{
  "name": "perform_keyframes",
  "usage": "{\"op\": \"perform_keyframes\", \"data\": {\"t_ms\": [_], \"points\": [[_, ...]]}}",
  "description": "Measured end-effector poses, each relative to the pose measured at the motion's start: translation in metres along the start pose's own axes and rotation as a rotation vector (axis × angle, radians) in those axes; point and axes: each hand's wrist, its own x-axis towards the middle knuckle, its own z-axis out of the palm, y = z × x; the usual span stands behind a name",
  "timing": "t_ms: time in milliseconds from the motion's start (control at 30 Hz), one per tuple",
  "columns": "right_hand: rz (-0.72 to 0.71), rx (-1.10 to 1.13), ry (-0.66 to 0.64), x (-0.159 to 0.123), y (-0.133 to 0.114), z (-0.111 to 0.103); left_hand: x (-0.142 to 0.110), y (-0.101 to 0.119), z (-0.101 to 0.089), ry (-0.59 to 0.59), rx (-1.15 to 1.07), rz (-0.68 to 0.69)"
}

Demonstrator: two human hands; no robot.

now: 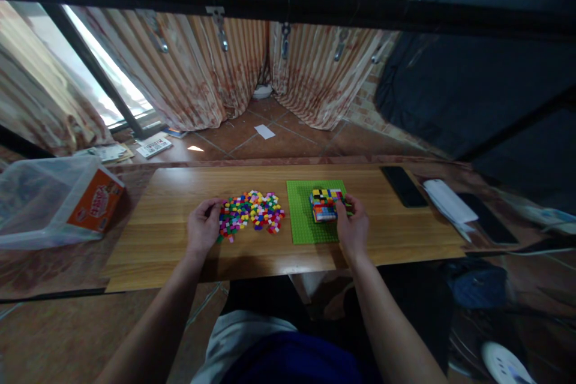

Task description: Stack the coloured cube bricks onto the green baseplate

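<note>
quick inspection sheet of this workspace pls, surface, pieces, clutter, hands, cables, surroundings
Surface: wood-look tabletop, light glare along the near edge.
Work pieces: loose multicoloured bricks heaped at centre-left; brick build on a green baseplate.
Clutter: dark phone-like slab towards the right end; white papers beyond it; clear bin with an orange label, off the left end.
Hands: left hand at the heap's left edge; right hand at the build's right side; exact grips unclear.
Cables: thin white cable, apparently, at far right.
Surroundings: striped curtains, tiled floor.
</note>
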Motion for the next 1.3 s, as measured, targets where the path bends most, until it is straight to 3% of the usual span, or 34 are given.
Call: {"op": "perform_keyframes", "data": {"t_ms": [533,733,967,1100,1300], "points": [[-0.012,0.064,-0.007,-0.001,0.0,0.008,-0.002,0.006,0.0,-0.014,-0.009,-0.012],[0.061,0.115,-0.036,0.004,0.005,0.003,-0.001,0.002,0.0,-0.013,-0.013,-0.009],[0.056,0.051,0.16,-0.015,-0.009,-0.021,-0.002,0.004,0.001,-0.014,-0.043,-0.02],[-0.034,0.06,0.022,-0.041,-0.028,-0.02,-0.002,0.003,0.001,-0.015,-0.033,-0.008],[-0.189,-0.03,-0.36,-0.078,-0.042,0.007,-0.003,0.003,0.001,-0.016,-0.051,-0.012]]}}
